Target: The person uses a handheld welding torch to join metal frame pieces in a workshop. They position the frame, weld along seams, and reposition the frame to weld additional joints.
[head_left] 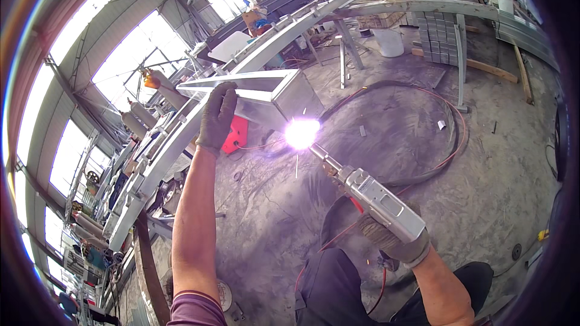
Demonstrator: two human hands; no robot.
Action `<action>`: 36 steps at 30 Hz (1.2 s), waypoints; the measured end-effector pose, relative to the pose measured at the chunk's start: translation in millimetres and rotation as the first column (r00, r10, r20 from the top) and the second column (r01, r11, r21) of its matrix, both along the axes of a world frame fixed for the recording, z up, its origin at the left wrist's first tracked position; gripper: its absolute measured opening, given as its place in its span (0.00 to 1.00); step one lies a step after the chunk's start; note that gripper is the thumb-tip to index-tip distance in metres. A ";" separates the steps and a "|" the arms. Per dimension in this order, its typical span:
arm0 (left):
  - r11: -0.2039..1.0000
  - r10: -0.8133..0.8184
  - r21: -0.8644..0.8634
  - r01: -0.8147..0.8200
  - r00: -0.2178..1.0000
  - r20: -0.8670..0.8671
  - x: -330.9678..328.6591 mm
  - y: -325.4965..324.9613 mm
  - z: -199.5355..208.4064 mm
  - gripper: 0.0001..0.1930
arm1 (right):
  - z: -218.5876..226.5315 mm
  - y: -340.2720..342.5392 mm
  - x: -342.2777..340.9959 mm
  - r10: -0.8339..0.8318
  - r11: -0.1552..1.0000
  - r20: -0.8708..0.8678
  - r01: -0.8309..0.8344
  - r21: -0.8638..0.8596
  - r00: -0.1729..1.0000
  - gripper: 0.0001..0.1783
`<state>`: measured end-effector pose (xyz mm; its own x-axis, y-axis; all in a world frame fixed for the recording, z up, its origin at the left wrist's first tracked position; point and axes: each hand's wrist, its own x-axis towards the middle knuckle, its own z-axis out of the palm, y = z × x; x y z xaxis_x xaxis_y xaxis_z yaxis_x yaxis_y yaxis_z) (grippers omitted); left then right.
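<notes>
My left hand (217, 118), in a dark glove, rests on the top edge of a triangular galvanised steel frame (266, 93) that joins a long curved steel beam (181, 139). My right hand (396, 238), in a grey glove, grips a silver welding gun (377, 196). Its nozzle points up-left at the frame's lower corner, where a bright white-violet arc (301, 133) burns with sparks. The glare hides the joint itself.
Black and red cables (447, 139) loop over the concrete floor. A red box (237, 136) lies under the frame. Stacked steel sections (438, 36) and a white bucket (389, 41) stand at the back. Gas cylinders (142, 115) line the left wall. My dark trousers (338, 290) fill the lower edge.
</notes>
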<state>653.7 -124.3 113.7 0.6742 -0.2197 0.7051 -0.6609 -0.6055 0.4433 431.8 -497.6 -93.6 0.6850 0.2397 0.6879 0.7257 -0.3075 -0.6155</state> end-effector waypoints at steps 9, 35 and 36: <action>0.999 -0.013 0.050 0.010 0.997 0.071 3.6 1.1 -0.8 0.15 | -10.2 -12.7 -12.8 -0.026 1.000 -0.221 0.025 -0.008 0.975 0.21; 0.999 -0.017 0.040 0.016 0.999 0.034 0.5 -1.3 1.2 0.14 | 4.7 7.2 -2.3 0.087 0.972 -0.270 -0.022 0.235 0.959 0.18; 0.999 -0.016 0.039 0.015 0.999 0.028 -0.1 -0.3 1.3 0.14 | 7.2 5.9 -2.1 0.070 0.982 -0.250 -0.023 0.188 0.966 0.18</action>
